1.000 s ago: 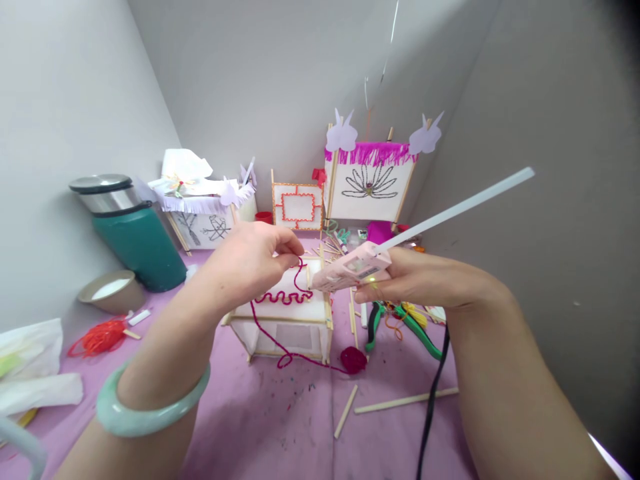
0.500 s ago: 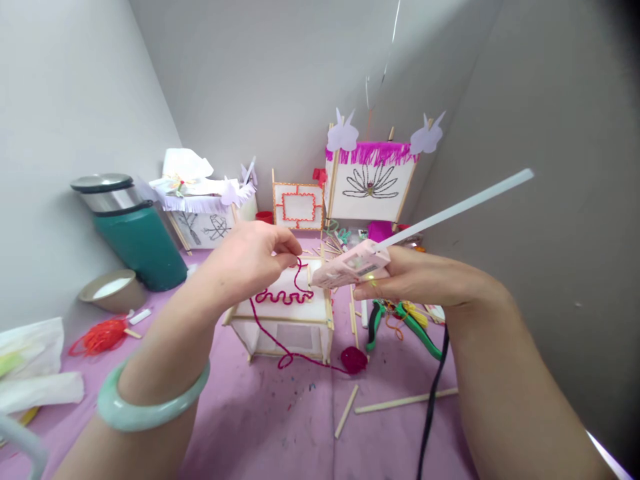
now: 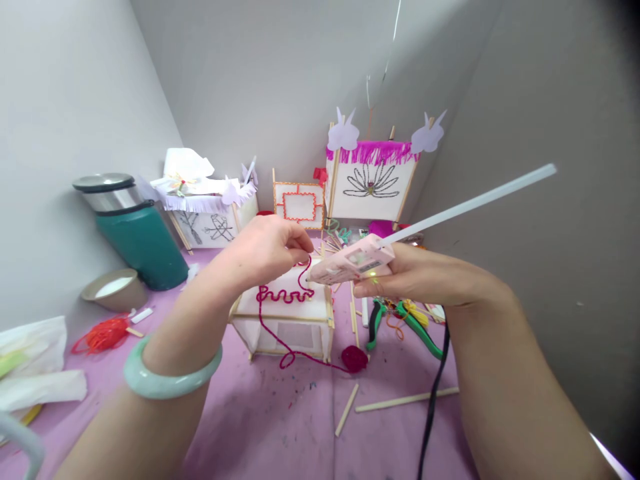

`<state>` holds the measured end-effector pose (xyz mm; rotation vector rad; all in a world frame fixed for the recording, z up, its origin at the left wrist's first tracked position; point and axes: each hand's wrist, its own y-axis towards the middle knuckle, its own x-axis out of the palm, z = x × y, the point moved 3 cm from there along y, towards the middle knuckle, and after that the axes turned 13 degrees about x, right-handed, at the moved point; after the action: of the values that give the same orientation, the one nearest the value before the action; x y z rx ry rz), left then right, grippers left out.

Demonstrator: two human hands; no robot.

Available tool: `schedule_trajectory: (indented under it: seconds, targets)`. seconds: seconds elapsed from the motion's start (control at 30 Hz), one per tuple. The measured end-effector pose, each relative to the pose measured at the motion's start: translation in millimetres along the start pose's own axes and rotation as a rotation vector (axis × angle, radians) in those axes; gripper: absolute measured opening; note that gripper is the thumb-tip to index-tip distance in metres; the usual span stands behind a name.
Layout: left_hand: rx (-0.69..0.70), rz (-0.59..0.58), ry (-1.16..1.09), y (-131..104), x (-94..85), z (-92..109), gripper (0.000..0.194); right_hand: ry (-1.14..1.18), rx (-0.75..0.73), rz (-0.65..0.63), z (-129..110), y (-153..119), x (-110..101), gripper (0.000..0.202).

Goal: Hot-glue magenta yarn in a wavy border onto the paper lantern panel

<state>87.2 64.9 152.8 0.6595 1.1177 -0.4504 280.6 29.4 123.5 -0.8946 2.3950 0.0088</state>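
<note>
Pinched in my left hand (image 3: 273, 250) is the end of a dark red yarn strand (image 3: 306, 270), held above a small box frame (image 3: 280, 320) of thin wooden sticks with white panels. On the box's top lies a wavy line of the same yarn (image 3: 285, 297). My right hand (image 3: 415, 273) is wrapped round a pale pink hot glue gun (image 3: 353, 261), its nozzle close to the yarn on the box. A long whitish glue stick (image 3: 475, 200) sticks out of the gun's back. The yarn runs down the box's front to a small ball (image 3: 354, 359).
Green-handled pliers (image 3: 420, 333) and loose wooden sticks (image 3: 400, 401) lie on the purple tablecloth (image 3: 260, 427). At left stand a teal bottle (image 3: 140, 240) and a bowl (image 3: 115, 288), near tangled red string (image 3: 103, 333). Decorated lanterns (image 3: 373, 180) stand behind. A black cord (image 3: 434, 400) hangs down from the gun.
My left hand has moved slightly right with the yarn, toward the glue gun's nozzle. The gun has shifted a little, its nozzle now a bit further left over the box.
</note>
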Motion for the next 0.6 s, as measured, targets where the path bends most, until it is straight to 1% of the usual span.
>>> schedule_trajectory:
  seconds: [0.07,0.27,0.4,0.5,0.6]
  targets:
    - [0.013,-0.024,-0.029,2.4,1.2,-0.1,0.023,0.024,-0.006,-0.013,-2.1,0.1,1.6,0.044]
    - [0.061,-0.086,-0.109,8.9,5.3,-5.5,0.023,0.062,-0.006,0.001,-3.8,0.8,3.9,0.041]
    - [0.065,-0.143,-0.149,14.6,8.9,-6.0,0.024,0.038,-0.037,-0.012,-4.0,2.1,5.7,0.046]
    - [0.065,-0.158,-0.198,17.2,9.6,-3.7,0.023,0.04,-0.06,-0.038,-5.3,2.9,7.4,0.047]
    - [0.061,-0.158,-0.193,17.0,9.0,-3.0,0.024,0.048,-0.059,-0.039,-7.1,2.9,8.0,0.048]
